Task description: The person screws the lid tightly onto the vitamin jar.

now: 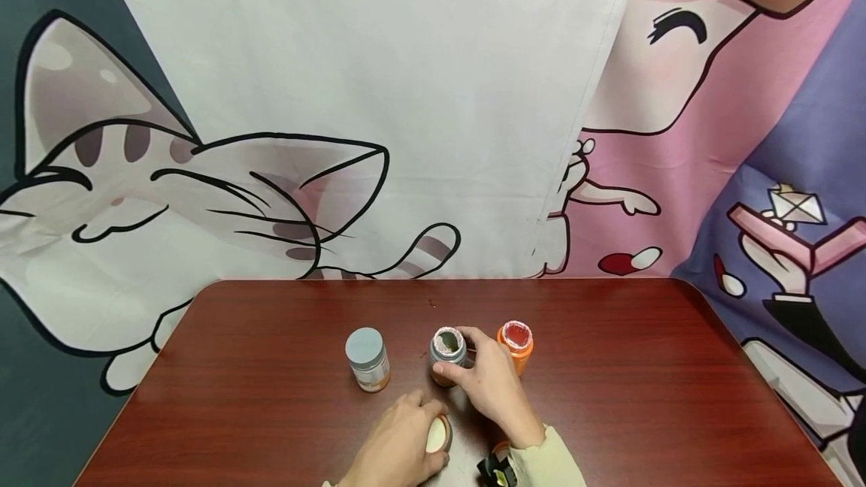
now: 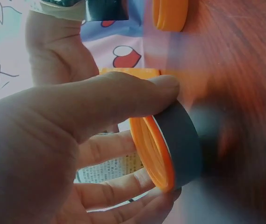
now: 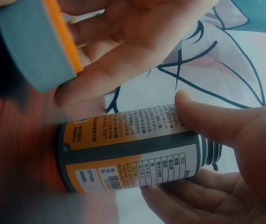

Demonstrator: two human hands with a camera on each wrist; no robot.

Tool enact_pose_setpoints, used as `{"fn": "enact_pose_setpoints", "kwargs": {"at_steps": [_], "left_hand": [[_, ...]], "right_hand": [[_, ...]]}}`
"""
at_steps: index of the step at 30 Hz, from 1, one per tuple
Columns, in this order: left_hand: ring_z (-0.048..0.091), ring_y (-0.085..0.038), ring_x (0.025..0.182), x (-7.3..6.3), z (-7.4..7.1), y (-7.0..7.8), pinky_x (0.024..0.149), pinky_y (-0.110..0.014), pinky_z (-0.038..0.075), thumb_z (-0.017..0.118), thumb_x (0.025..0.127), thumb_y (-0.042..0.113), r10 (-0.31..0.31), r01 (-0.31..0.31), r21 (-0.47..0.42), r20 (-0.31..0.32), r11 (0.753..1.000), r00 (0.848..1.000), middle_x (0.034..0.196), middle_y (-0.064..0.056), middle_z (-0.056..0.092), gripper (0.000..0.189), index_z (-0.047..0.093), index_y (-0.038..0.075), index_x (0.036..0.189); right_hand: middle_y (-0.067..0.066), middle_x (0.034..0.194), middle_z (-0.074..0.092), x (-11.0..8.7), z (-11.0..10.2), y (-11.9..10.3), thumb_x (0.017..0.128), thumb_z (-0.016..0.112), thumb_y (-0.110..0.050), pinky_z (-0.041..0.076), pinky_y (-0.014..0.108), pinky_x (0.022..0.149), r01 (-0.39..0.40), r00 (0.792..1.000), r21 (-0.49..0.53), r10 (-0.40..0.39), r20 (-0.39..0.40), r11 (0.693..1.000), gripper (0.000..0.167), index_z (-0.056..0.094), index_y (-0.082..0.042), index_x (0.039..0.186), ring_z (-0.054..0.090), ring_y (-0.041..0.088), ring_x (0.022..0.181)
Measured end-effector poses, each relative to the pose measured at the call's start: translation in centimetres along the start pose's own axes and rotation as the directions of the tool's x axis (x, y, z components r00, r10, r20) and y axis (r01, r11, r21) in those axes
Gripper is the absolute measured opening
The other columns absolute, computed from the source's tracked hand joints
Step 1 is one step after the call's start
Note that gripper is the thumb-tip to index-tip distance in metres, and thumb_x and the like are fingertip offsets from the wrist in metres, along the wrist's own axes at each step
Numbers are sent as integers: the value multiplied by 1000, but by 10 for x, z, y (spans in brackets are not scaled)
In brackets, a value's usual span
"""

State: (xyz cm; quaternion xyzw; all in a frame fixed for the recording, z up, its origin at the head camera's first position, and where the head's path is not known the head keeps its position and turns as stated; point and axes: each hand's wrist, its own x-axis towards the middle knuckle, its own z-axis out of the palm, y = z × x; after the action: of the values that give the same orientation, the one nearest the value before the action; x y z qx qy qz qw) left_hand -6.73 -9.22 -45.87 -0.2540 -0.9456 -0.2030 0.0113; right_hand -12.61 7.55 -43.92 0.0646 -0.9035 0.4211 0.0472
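Note:
Between thumb and fingers my left hand holds a grey screw lid, just above the front part of the table. Its orange inner side shows in the left wrist view. My right hand grips a grey supplement bottle that stands upright, uncapped, with silvery foil remnants around its mouth. The bottle's orange and white printed label fills the right wrist view, with the thumb and fingers on opposite sides near its neck. The lid is apart from the bottle.
An orange bottle without a lid stands right behind my right hand. To the left is a grey-capped bottle. An orange lid lies on the brown table, partly hidden by my right wrist in the head view. A cartoon-printed cloth hangs behind.

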Motion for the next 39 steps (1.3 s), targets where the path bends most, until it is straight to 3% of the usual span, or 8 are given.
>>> {"fn": "enact_pose_setpoints", "kwargs": {"at_steps": [6,16,22,27,31,36,39], "left_hand": [[57,-11,79,0,-9,0,68,-31,49,88,66,29,-13,12,-42,-22,999,1000,91,6,59,43,70,15,103],[56,-5,75,2,-29,-6,68,-27,49,89,68,23,-10,-7,-138,-124,990,992,91,6,63,46,66,14,106],[60,-8,78,1,-38,-8,69,-29,52,90,69,22,-4,-19,-111,-198,994,980,98,5,66,53,69,15,118],[62,-10,81,2,-46,-7,69,-29,52,88,72,23,-42,18,-102,-234,995,971,102,6,64,49,72,20,118],[62,-10,81,5,-49,-6,70,-30,52,89,71,23,-64,31,-106,-319,994,946,101,8,62,44,73,21,112],[63,-7,89,10,-49,-6,75,-29,54,92,68,20,-27,-27,-110,-461,994,887,102,9,63,46,70,18,108],[63,-6,93,13,-49,-6,77,-27,54,92,67,19,-12,-53,-113,-511,992,860,104,9,64,47,68,18,107]], "right_hand": [[7,108,73,1,0,3,73,91,-29,53,43,85,10,1000,-13,-10,-6,1000,57,68,-6,120,68,22,99],[7,105,74,2,0,4,73,91,-28,54,40,81,15,1000,0,-15,-17,1000,54,69,-7,118,68,20,97],[7,106,74,1,0,4,74,90,-28,53,39,80,0,1000,11,0,-2,1000,53,69,-8,119,68,20,96],[7,106,74,1,0,4,73,90,-29,53,38,79,6,1000,3,-6,-13,1000,54,70,-8,118,68,18,95],[6,106,74,2,0,4,73,91,-29,53,38,79,12,1000,-2,-12,-15,1000,54,70,-8,118,68,18,95],[7,105,74,1,0,4,73,91,-28,54,40,81,24,999,-6,-24,-21,1000,54,70,-8,118,69,21,97],[7,104,74,1,1,4,73,91,-27,54,40,81,20,1000,4,-20,-18,1000,53,69,-7,117,69,21,96]]}}
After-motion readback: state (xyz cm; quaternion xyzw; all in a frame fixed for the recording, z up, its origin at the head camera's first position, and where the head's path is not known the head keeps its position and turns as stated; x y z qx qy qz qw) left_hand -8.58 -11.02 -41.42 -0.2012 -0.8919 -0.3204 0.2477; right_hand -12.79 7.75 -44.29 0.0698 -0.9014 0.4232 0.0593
